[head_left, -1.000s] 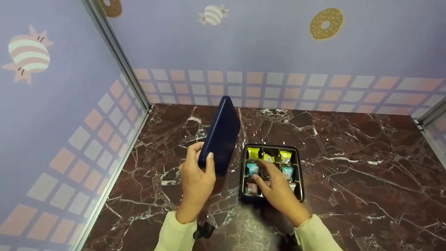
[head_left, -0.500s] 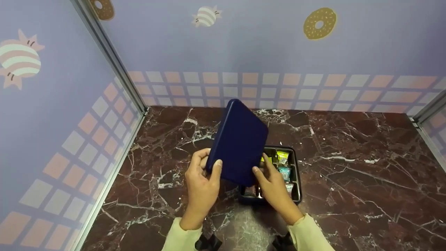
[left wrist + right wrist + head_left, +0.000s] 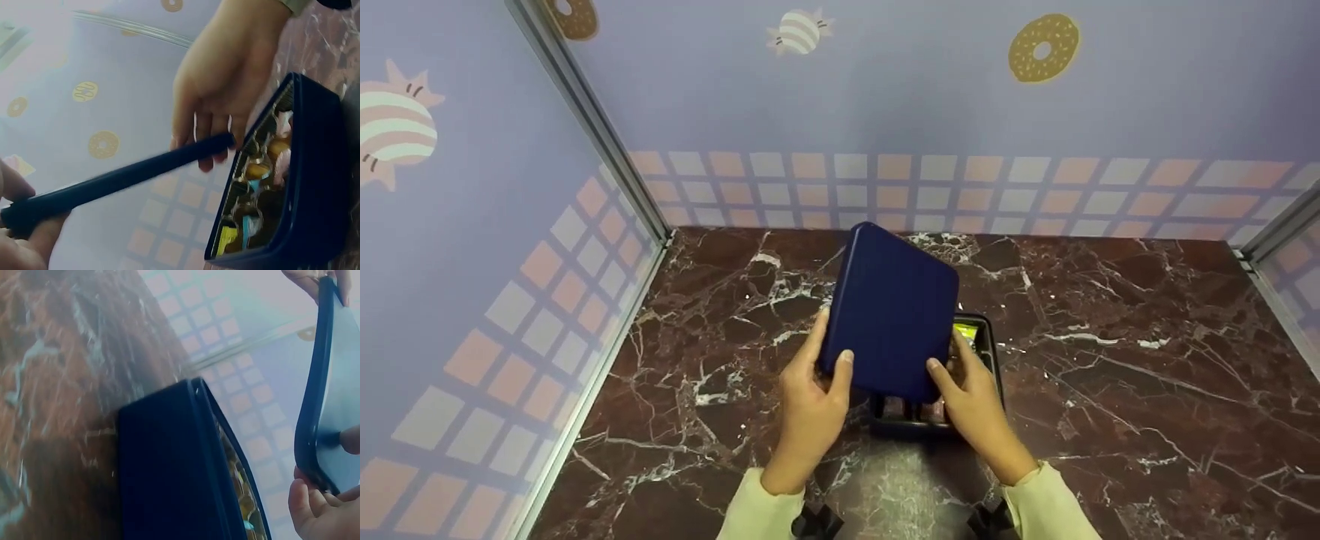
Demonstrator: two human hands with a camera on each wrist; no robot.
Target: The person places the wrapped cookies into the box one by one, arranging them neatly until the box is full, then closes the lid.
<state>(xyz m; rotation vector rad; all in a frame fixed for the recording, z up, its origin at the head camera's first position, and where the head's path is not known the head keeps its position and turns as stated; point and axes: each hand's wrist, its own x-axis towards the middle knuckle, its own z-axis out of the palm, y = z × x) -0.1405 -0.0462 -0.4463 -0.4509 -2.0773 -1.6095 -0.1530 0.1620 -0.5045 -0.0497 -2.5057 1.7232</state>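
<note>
A dark blue square lid (image 3: 892,315) is held tilted above the box, its top facing me. My left hand (image 3: 814,397) grips its left edge, thumb on top and fingers beneath. At the lower right corner my right hand (image 3: 975,405) pinches the lid between thumb and fingers. Below lies the dark blue box (image 3: 915,429), mostly covered by the lid in the head view. The left wrist view shows its divided insert with wrapped sweets, among them a yellow one (image 3: 227,239) and a pink one (image 3: 284,124). Lid and box stand apart.
The box rests on a dark red marbled tabletop (image 3: 1125,390). A lilac wall (image 3: 915,90) with printed sweets and doughnuts stands behind, and another wall (image 3: 480,225) rises on the left. Metal strips (image 3: 585,112) run along the corners.
The left hand has carried the lid rightward over the box and turned its top toward me. My right hand has left the sweets and taken hold of the lid's lower right corner.
</note>
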